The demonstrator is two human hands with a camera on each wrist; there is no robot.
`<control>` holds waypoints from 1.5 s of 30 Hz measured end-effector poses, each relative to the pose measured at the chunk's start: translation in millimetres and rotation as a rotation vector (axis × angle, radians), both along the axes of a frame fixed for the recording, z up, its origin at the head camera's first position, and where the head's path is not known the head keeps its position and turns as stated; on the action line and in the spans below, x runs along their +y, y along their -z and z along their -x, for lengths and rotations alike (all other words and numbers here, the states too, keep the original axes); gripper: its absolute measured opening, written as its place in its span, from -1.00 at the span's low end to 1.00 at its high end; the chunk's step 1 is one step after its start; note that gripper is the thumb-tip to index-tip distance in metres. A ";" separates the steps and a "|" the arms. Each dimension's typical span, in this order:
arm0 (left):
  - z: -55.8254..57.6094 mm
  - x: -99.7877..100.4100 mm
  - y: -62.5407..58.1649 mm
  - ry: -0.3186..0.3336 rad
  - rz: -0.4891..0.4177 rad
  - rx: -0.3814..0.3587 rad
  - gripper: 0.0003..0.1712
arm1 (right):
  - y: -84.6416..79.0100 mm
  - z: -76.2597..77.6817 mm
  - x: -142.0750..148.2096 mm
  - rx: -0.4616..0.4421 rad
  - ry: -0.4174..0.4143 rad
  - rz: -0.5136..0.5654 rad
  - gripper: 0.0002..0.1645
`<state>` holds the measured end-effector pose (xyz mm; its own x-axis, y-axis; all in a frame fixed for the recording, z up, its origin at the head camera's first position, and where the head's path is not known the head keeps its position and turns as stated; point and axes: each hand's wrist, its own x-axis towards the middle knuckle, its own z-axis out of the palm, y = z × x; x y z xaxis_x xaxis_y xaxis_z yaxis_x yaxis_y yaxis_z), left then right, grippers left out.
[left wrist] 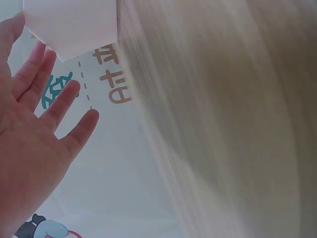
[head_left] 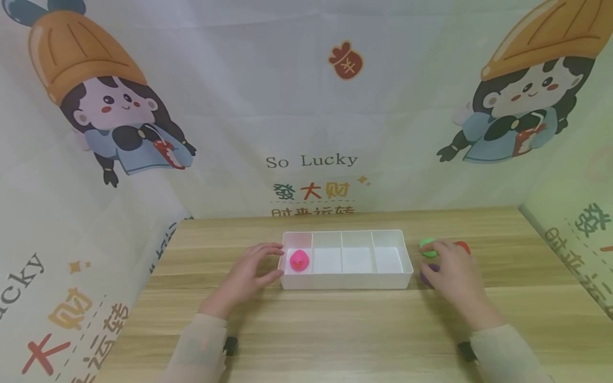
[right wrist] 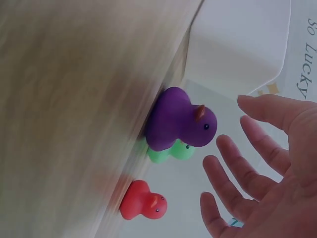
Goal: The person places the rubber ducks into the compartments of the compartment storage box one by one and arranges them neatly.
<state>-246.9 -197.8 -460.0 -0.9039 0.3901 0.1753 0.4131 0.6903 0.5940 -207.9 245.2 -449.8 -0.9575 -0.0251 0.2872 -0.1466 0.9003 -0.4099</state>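
Observation:
A white box (head_left: 347,282) with several compartments stands on the table, and a pink rubber duck (head_left: 299,260) sits in its leftmost one. At the box's left end is my left hand (head_left: 246,270), fingers spread and fairly straight; in the left wrist view the fingertips reach the box wall (left wrist: 74,27). My right hand (head_left: 457,274) hovers over three rubber ducks right of the box, its fingers loosely bent and holding nothing. In the right wrist view the purple duck (right wrist: 171,119) is nearest, partly covering the green duck (right wrist: 168,152); the red duck (right wrist: 141,201) stands apart.
The wooden table (head_left: 325,330) reaches back to a printed cloth backdrop (head_left: 230,106), which also hangs along both sides. Dark wrist-worn pieces sit by the left sleeve (head_left: 198,343) and the right sleeve (head_left: 505,351).

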 end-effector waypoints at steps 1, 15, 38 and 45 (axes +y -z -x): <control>0.0 0.1 0.1 0.000 0.002 0.002 -0.48 | 0.3 -0.4 1.1 -0.005 -0.002 -0.002 -0.66; 0.4 0.5 0.9 0.006 -0.002 0.007 -0.49 | 3.2 -0.5 12.8 -0.092 -0.009 -0.032 -0.46; 0.7 0.4 1.5 -0.002 -0.004 0.009 -0.50 | 4.7 -4.0 21.2 -0.182 -0.035 0.010 -0.55; 0.1 0.8 1.8 -0.004 -0.010 0.000 -0.49 | 5.2 -2.9 18.6 -0.159 -0.015 0.013 -0.62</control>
<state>-247.0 -197.0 -461.7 -0.9054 0.3848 0.1792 0.4105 0.6860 0.6008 -205.0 263.8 -455.0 -0.9905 -0.0373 0.1323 -0.0925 0.8928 -0.4409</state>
